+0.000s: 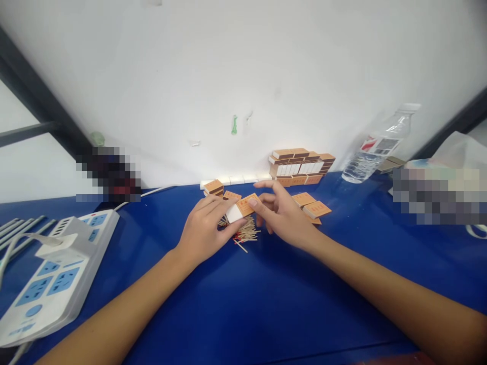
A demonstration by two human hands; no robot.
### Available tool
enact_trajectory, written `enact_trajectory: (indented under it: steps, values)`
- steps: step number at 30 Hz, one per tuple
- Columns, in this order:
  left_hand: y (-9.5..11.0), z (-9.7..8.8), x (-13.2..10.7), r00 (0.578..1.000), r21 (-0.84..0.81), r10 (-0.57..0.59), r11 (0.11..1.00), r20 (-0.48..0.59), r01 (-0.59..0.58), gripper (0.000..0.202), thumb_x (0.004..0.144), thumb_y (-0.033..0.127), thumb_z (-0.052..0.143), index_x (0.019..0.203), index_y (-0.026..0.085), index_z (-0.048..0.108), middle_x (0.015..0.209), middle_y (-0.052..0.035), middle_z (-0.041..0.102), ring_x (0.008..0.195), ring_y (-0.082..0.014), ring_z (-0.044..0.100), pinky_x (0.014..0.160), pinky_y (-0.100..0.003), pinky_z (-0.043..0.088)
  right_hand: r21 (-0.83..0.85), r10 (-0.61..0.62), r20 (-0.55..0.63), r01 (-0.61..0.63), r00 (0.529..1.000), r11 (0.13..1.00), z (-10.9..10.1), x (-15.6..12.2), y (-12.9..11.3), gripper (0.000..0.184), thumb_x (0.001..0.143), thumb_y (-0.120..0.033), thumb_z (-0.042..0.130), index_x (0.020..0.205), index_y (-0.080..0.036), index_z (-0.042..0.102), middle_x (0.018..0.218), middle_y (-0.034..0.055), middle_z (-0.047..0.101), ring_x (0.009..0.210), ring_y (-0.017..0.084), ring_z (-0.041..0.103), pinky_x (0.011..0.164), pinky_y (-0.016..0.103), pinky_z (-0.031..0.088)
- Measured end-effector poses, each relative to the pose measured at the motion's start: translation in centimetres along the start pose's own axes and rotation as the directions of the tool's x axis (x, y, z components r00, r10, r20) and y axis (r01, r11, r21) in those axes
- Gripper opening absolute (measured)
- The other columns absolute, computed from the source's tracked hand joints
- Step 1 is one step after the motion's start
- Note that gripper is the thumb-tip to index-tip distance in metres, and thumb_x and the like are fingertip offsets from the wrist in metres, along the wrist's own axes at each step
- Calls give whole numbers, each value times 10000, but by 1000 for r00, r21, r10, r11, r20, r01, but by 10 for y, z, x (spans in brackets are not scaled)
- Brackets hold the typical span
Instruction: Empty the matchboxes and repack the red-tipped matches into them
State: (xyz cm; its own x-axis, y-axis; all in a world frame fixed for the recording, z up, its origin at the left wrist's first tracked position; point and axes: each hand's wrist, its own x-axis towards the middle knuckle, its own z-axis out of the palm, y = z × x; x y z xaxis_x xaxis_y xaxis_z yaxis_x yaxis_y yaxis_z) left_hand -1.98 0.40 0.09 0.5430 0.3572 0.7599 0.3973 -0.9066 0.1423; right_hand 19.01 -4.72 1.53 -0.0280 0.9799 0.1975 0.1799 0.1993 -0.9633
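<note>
Between my two hands is an orange matchbox [247,204] with its white tray partly slid out on the left. My left hand [205,223] grips the white tray end between thumb and fingers. At the other end, my right hand [279,213] pinches the orange sleeve, thumb on top, index finger raised. Below the box lies a pile of loose matches [247,230] on the blue table. Just behind my left hand sit a small stack of matchboxes [213,187] and another matchbox [232,195]. Several more matchboxes [316,209] lie right of my right hand.
Matchboxes are stacked like a wall [300,167] against the white wall, beside a row of white trays [243,179]. A tilted-looking water bottle [375,147] stands at right near a plastic bag [452,157]. A power strip [64,279] lies at left on the blue table [236,309].
</note>
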Motion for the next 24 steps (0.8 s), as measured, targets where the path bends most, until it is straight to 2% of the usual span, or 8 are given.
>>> enact_trajectory:
  steps: [4, 7, 9, 11, 13, 17, 24]
  values:
    - [3, -3, 2, 996, -69, -91, 994, -12, 90, 376, 934, 357, 734, 1278, 223, 664, 1147, -78, 767, 987, -224, 686, 916, -424, 560, -53, -34, 39, 36, 999, 998, -4, 1, -6, 506, 954, -557, 622, 1337, -250, 500, 849, 0, 625, 619, 133, 592, 494, 272, 454]
    - [8, -7, 6, 975, -186, -224, 957, 11, 222, 291, 971, 405, 681, 1201, 229, 707, 1080, -51, 771, 935, -189, 688, 835, -336, 546, -114, -69, 58, 75, 996, 991, -6, 2, -9, 477, 946, -569, 632, 1290, -243, 581, 941, 36, 657, 687, 141, 613, 540, 283, 484]
    - [10, -10, 9, 933, -283, -350, 890, 82, 358, 292, 1020, 455, 589, 1093, 217, 741, 948, -33, 765, 812, -159, 673, 732, -288, 518, -155, -101, 54, 109, 993, 982, -6, 3, -8, 403, 948, -564, 633, 1169, -227, 638, 914, 37, 663, 715, 149, 615, 581, 295, 501]
    - [11, -12, 12, 873, -374, -454, 790, 178, 487, 439, 1053, 524, 483, 929, 187, 736, 768, -21, 712, 668, -138, 618, 629, -266, 470, -175, -135, 41, 140, 990, 975, -5, 4, -4, 356, 957, -554, 623, 1067, -217, 650, 894, 36, 668, 733, 153, 613, 628, 310, 517]
    - [10, -12, 14, 829, -436, -496, 706, 258, 558, 569, 1059, 585, 407, 783, 170, 682, 648, -15, 640, 587, -129, 560, 566, -257, 427, -199, -160, 38, 164, 986, 966, -4, 4, 0, 338, 966, -544, 612, 1013, -211, 648, 902, 40, 676, 751, 155, 608, 658, 318, 520]
    - [4, -11, 15, 802, -498, -506, 631, 318, 595, 637, 1024, 666, 410, 672, 172, 606, 602, -19, 600, 548, -124, 519, 518, -242, 392, -264, -152, 45, 158, 987, 952, -4, 4, 3, 330, 960, -531, 619, 951, -205, 663, 884, 52, 687, 733, 155, 584, 639, 316, 497]
    - [-4, -9, 12, 760, -550, -545, 535, 354, 641, 538, 985, 639, 534, 730, 177, 637, 623, -16, 628, 570, -125, 552, 557, -240, 421, -177, -82, 16, 84, 996, 981, -8, 7, -4, 386, 867, -576, 710, 795, -206, 629, 760, 19, 658, 628, 133, 568, 584, 301, 456]
